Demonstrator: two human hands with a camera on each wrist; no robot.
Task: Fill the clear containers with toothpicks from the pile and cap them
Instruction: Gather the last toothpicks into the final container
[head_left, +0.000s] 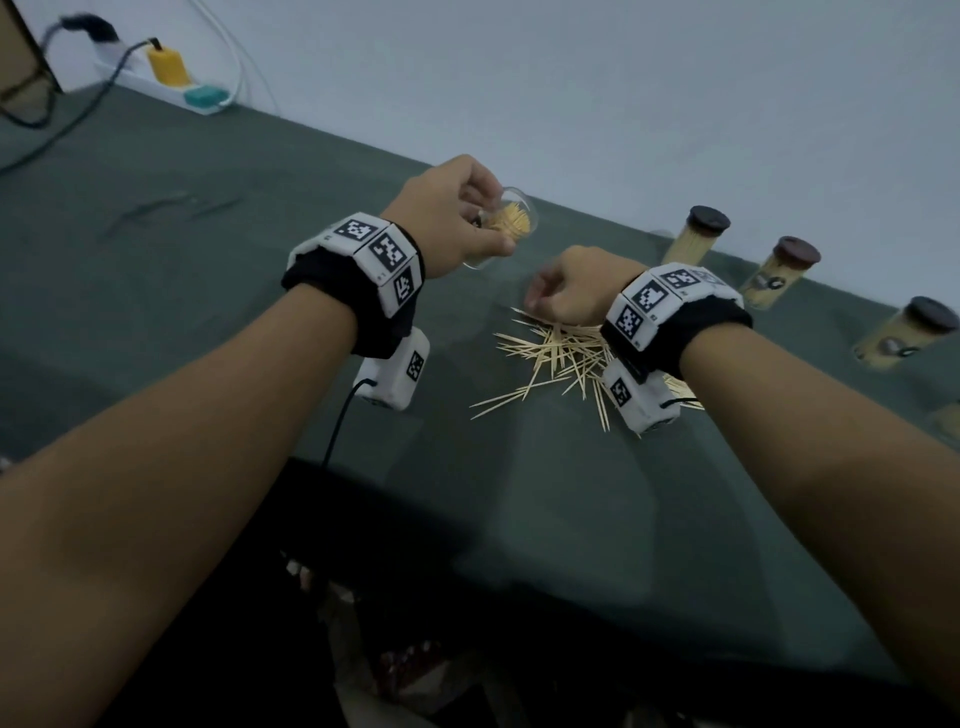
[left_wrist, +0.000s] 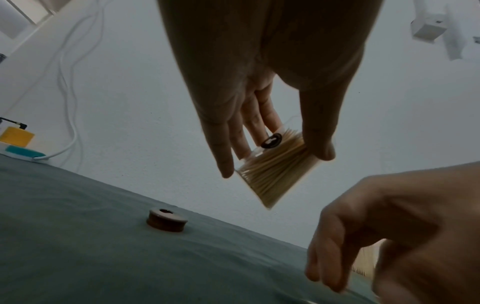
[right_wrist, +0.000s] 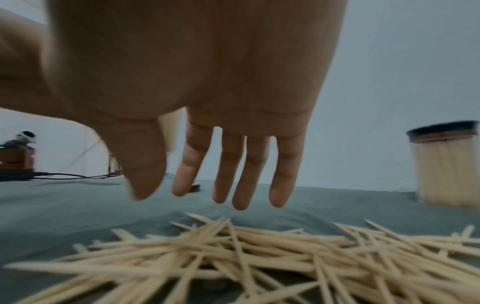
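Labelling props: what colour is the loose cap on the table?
Brown, wood-like cap; clearest in the left wrist view.

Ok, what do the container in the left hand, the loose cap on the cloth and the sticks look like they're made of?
Container: clear, smooth plastic, possibly glass; the toothpicks inside show through its wall. Loose cap: matte brown with a hole in the top, looks like wood or wood-toned plastic; I cannot tell which. Toothpick pile: pale, unfinished wood or bamboo, with pointed tips.

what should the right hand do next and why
Probably lower the right hand and pinch up more toothpicks: it hangs open and holds nothing just above the pile, while the left hand holds the uncapped container tilted, with some room left.
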